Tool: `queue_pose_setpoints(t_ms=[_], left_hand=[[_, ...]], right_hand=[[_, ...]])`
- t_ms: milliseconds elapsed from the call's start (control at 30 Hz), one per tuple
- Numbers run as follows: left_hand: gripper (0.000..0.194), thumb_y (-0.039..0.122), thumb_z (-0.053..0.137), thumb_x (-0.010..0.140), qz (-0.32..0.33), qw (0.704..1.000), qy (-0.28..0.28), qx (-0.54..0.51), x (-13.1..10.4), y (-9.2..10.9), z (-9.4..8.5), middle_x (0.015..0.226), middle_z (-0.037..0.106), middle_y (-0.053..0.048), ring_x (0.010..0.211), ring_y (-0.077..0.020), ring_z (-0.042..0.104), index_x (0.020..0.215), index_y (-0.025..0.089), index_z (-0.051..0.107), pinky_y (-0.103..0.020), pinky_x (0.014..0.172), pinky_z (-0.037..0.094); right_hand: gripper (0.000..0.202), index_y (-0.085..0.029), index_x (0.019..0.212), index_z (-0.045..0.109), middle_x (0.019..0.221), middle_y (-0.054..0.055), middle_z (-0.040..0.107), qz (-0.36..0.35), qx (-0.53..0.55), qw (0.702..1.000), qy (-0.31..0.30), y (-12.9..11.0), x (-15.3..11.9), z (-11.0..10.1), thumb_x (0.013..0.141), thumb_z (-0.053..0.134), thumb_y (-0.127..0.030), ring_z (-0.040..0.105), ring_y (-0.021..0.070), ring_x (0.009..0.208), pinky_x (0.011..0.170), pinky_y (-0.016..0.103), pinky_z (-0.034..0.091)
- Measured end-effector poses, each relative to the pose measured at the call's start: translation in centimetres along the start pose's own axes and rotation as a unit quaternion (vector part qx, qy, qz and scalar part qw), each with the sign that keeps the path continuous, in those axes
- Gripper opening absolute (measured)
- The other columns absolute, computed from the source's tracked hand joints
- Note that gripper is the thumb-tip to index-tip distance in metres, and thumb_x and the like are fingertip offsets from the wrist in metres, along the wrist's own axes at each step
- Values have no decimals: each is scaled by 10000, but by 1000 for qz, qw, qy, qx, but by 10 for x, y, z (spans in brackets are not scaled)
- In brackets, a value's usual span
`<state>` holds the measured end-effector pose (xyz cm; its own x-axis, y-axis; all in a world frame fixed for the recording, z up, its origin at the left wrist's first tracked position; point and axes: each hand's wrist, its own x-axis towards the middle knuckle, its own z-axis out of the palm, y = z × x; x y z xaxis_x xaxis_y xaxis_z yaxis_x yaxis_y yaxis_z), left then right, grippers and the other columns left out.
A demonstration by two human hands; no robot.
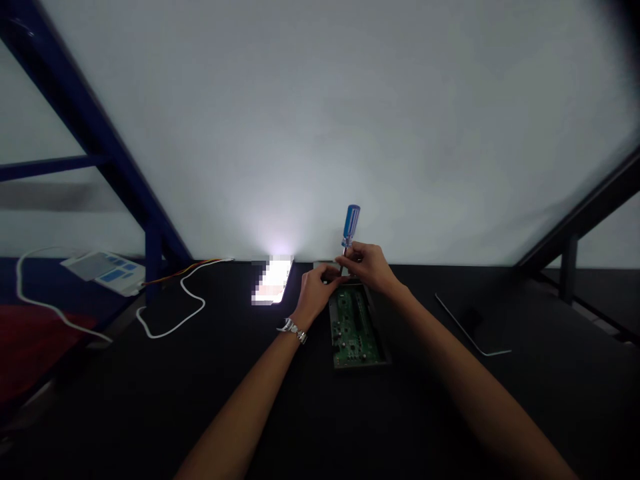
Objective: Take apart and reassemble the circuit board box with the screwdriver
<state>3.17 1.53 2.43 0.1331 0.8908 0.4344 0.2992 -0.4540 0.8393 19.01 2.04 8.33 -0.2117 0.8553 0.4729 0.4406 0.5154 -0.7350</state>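
A screwdriver (pixel 351 221) with a clear blue handle stands nearly upright over the far end of a green circuit board (pixel 355 327), which sits in a dark frame. My right hand (pixel 369 265) is closed, pinching the screwdriver by its shaft below the handle. Beside it, my left hand (pixel 318 288) has its fingers bent together at the board's far edge, close to the screwdriver's lower end. Whether those left fingers hold a small part or steady the tip is hidden. The tip itself cannot be made out.
A brightly lit, blurred-out screen (pixel 274 280) lies left of the board. A white cable (pixel 193 293) with coloured wires loops further left, near a printed sheet (pixel 107 270). On the right lies a bent metal rod (pixel 463 328). Blue frame bars (pixel 125 180) rise at the left.
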Motion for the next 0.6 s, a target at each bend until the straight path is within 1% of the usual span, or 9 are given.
queue_pose_setpoints(t_ms=[100,200,267,300,400,467,500,533,600], left_hand=[[182,338,716,791,2,1000,17,26,-1,0,3,760,717,-29,689,-161,655,789,159,684,-266,656,507],[172,328,707,803,8,998,25,53,-1,2,3,749,720,-22,681,-156,646,773,158,696,-259,657,490],[160,317,695,816,10,998,14,59,-2,3,2,763,731,-24,688,-158,652,791,160,714,-261,672,489],[154,310,683,829,11,998,7,60,-2,3,2,774,737,-25,692,-160,657,810,163,723,-263,683,491],[153,286,634,870,20,998,-16,59,-2,2,0,832,755,-29,731,-172,679,882,176,740,-274,713,497],[164,271,607,890,34,997,-31,58,-3,2,-1,881,761,-29,781,-185,692,925,186,742,-281,737,500],[172,265,593,899,41,997,-41,55,-3,2,-2,904,762,-29,808,-190,697,945,191,741,-285,749,501],[180,260,581,907,48,996,-51,51,-3,2,-3,927,761,-29,835,-194,699,965,195,738,-289,767,502],[185,258,575,912,55,996,-65,39,-3,1,-4,969,757,-34,886,-198,699,998,196,727,-299,809,503]], right_hand=[[346,-198,626,480,553,-38,514,-21,-22,999,25,3,1,4,799,683,-419,454,101,515,520,253,359],[376,-198,611,451,540,-52,467,-28,-33,998,45,5,0,9,795,691,-421,412,94,516,514,248,330],[373,-196,609,457,540,-51,469,-24,-36,998,54,5,0,10,798,691,-416,414,95,520,519,249,337],[348,-192,624,484,559,-42,501,-22,-33,998,51,5,0,10,804,686,-411,439,100,534,532,251,359],[205,-176,792,632,742,20,666,-21,0,1000,-12,1,0,4,842,643,-375,575,138,648,616,271,453],[209,-177,962,678,891,57,719,-10,25,997,-68,-1,-1,-3,868,600,-347,632,165,725,645,290,492],[229,-179,1008,684,920,64,727,-5,28,996,-84,-1,-1,-5,875,585,-337,643,172,735,641,295,501],[234,-179,1014,690,916,65,731,-2,24,996,-88,-1,-1,-8,875,582,-333,646,174,725,631,298,502],[207,-176,942,705,844,52,727,-8,5,998,-70,-1,-1,-9,858,603,-334,632,168,678,618,297,493]])
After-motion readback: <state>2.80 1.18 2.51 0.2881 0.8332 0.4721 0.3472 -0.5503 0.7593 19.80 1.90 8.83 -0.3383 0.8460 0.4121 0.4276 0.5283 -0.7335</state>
